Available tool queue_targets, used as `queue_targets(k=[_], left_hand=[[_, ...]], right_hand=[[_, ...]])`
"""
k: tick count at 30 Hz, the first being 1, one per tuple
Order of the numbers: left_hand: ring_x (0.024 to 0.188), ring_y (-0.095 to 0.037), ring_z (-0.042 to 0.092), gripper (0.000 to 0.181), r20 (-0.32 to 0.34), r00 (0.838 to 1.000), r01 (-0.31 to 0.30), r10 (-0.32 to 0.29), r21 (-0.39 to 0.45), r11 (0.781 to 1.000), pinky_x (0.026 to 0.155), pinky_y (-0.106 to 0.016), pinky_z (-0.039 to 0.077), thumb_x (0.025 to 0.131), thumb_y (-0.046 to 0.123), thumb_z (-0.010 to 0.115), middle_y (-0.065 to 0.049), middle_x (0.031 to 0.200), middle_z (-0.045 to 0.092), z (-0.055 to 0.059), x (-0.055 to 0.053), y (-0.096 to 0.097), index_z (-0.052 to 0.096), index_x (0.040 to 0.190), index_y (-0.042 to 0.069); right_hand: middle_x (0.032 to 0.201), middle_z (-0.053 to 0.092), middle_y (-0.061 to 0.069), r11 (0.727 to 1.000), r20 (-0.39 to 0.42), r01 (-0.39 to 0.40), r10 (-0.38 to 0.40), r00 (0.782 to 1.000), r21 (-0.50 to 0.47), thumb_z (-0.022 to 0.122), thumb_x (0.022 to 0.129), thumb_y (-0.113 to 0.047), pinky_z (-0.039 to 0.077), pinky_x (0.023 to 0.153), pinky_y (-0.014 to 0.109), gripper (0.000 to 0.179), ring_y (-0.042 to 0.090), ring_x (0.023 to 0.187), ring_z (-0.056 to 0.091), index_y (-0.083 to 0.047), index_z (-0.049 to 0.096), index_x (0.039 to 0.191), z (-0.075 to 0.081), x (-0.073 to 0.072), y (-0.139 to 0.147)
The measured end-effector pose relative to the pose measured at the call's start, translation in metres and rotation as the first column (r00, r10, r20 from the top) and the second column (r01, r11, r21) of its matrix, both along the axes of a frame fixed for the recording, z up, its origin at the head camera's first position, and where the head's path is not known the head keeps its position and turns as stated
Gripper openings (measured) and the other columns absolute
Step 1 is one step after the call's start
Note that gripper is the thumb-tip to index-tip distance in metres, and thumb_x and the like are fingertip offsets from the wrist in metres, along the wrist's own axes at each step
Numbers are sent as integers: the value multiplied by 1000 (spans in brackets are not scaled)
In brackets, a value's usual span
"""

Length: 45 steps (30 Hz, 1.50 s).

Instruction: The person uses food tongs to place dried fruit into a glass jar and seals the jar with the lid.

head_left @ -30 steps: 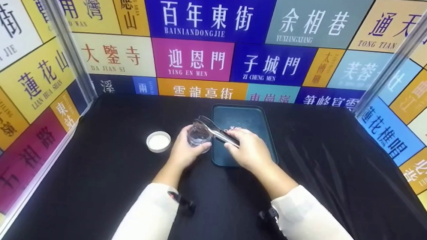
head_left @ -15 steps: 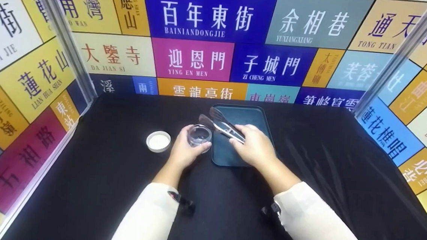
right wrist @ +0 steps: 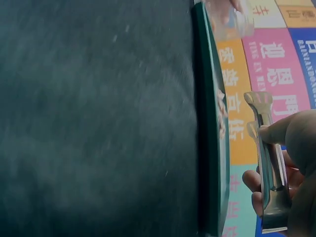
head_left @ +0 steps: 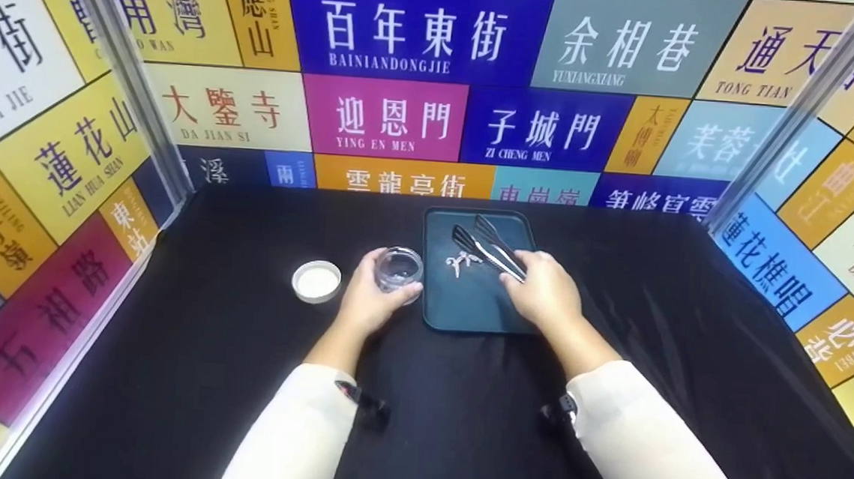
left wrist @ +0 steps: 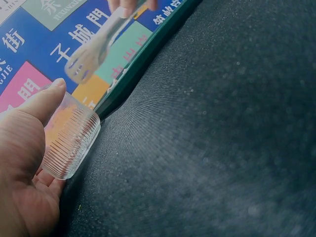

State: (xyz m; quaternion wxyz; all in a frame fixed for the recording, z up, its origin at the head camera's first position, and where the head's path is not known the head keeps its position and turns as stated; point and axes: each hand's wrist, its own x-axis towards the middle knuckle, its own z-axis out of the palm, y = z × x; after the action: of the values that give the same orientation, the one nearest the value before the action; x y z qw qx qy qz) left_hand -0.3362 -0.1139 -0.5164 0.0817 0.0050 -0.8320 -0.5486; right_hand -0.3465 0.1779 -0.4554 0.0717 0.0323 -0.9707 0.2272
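Observation:
My left hand [head_left: 374, 296] grips a clear ribbed jar [left wrist: 74, 136] from its left side, just left of the tray; the jar's mouth faces up. Metal tongs [right wrist: 269, 163] are held in my right hand [head_left: 547, 289], their two arms spread apart with nothing between the tips. The tong tips hang over the dark teal tray [head_left: 467, 306], above and right of a small pile of pale pinkish pieces [head_left: 461, 261]. What the pieces are is too small to tell. Something small shows at the jar's bottom, but it is unclear.
A round white lid [head_left: 316, 282] lies on the black tablecloth [head_left: 237, 376] to the left of the jar. Panels printed with large characters [head_left: 412, 28] stand behind and at both sides of the table, with clear corner posts [head_left: 788, 122].
The tongs have moved from over the jar's mouth rightward to above the tray, and their arms have spread. My left hand and the jar have stayed in place.

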Motion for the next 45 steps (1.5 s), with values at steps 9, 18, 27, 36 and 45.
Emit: queue_targets(k=[9,18,27,36,45], left_hand=[[146,-32,54,97,-19,1000,-2,2,-13,1000,127,-48,40,81,39,93,-15,159,54,-4,-2,-2,43,159,11],[145,-33,54,99,-29,1000,-5,4,-17,1000,126,-49,40,80,39,94,-16,159,55,-3,-1,-3,43,159,11],[145,-33,54,99,-18,1000,-3,3,-4,1000,126,-50,40,80,40,93,-15,160,54,0,1,-1,42,160,11],[145,-33,54,98,-19,1000,1,-1,7,1000,127,-48,40,80,38,94,-15,160,54,0,1,0,43,159,10],[145,-32,54,99,-8,1000,-3,3,5,1000,127,-48,40,81,39,94,-14,160,54,-1,0,0,42,160,11]], right_hand=[[151,61,24,1000,46,18,-19,999,18,68,102,-34,44,121,59,58,43,141,58,-7,59,152,-7,-2,16],[150,62,24,999,102,29,-30,994,14,69,102,-32,45,120,60,56,44,139,59,-6,60,150,-12,-2,19],[146,65,24,999,94,30,-32,995,26,69,101,-30,47,118,60,54,44,134,63,-5,61,148,-14,-2,20],[142,68,23,999,53,39,-40,998,21,69,101,-24,48,116,59,45,44,133,63,-6,67,142,-18,-2,21],[141,70,21,999,39,37,-38,999,13,69,101,-23,49,114,59,41,43,133,64,-8,69,140,-18,-1,21]])
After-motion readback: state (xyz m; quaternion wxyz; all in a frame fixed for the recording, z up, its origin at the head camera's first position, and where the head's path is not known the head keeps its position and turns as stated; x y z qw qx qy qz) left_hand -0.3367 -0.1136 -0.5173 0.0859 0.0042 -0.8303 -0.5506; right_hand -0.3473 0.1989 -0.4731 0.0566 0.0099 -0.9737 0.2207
